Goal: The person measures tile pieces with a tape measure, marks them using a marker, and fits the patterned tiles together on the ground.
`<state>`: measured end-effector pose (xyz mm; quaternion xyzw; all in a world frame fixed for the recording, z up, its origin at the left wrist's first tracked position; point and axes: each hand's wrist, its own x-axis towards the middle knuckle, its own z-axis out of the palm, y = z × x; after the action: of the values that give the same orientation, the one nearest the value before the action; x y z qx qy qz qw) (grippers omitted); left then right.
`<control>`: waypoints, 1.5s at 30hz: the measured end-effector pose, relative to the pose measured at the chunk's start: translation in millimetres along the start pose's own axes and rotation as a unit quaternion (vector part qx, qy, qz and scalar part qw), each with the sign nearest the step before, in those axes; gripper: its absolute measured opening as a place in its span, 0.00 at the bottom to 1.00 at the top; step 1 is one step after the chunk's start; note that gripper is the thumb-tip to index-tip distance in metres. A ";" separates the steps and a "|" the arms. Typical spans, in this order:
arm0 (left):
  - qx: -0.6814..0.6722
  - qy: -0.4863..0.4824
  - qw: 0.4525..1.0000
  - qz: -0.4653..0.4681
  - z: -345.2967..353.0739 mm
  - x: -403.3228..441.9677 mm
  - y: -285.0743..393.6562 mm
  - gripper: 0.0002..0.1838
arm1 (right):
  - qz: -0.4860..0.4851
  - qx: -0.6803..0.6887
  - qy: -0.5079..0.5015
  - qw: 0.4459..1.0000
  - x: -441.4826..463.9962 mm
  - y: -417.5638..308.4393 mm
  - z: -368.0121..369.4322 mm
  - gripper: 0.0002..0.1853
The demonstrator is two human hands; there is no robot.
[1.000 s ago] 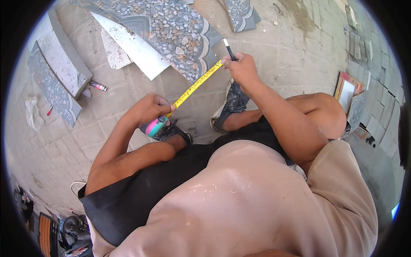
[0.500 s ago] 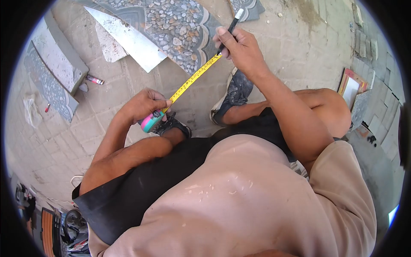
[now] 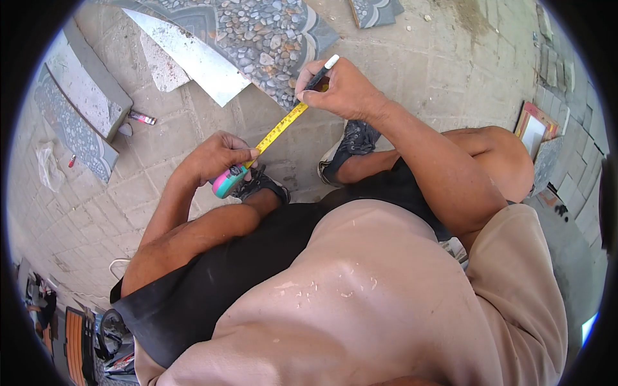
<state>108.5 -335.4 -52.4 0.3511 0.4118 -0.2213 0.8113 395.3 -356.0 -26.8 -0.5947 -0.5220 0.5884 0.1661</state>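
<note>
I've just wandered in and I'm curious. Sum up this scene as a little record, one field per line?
Left hand: holds a pink-and-green tape measure
Right hand: holds a dark, white-tipped marker, also at the blade
Blade: yellow, drawn out between the hands
Ahead: pebble-patterned tile, white triangular piece at its left
Ground: pale paving
Unclear: whether the blade touches the tile

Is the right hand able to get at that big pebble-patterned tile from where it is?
Probably yes: the right hand appears right by the edge of the pebble-patterned tile, with nothing visible blocking the way. It is busy with a marker and the yellow measuring tape, though.
</note>
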 end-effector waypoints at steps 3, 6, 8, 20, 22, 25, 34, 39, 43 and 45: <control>0.001 -0.002 1.000 -0.004 -0.6 -0.4 0.1 0.15 | 0.006 -0.002 -0.007 1.000 1.8 1.1 1.1 0.06; 0.008 -0.003 1.000 -0.001 -1.6 0.2 -0.3 0.15 | 0.016 -0.016 -0.011 1.000 1.9 -1.8 0.8 0.06; 0.002 -0.005 1.000 -0.004 -1.8 0.7 -0.1 0.15 | 0.023 -0.029 -0.011 0.999 1.0 -4.9 1.2 0.07; 0.011 -0.012 1.000 -0.006 -4.3 2.7 0.2 0.15 | 0.024 -0.066 -0.014 0.997 3.0 -4.8 2.0 0.07; 0.010 -0.014 1.000 -0.006 -3.9 2.2 0.5 0.15 | 0.019 -0.061 -0.013 0.998 3.4 -2.7 3.1 0.07; 0.004 -0.017 1.000 -0.003 -2.5 1.6 2.0 0.15 | 0.019 -0.056 -0.015 0.998 3.4 -2.9 2.6 0.07; 0.019 -0.020 1.000 -0.011 -3.2 5.0 -0.8 0.15 | 0.021 -0.044 -0.013 0.999 3.9 -0.8 3.2 0.06; 0.031 -0.033 0.999 -0.002 -3.3 5.7 -0.6 0.15 | 0.018 -0.024 -0.015 0.999 4.0 -1.4 1.8 0.05; 0.029 -0.030 0.999 -0.007 -2.3 5.2 1.1 0.15 | 0.020 -0.047 -0.016 0.999 4.0 -1.8 2.8 0.06; 0.029 -0.036 0.999 -0.012 -2.3 4.7 2.7 0.14 | 0.019 -0.052 -0.017 0.998 4.1 -1.6 2.7 0.06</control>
<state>111.7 -332.3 -56.2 0.3613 0.3799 -0.2552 0.8124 391.3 -353.1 -28.3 -0.6023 -0.5434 0.5733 0.1153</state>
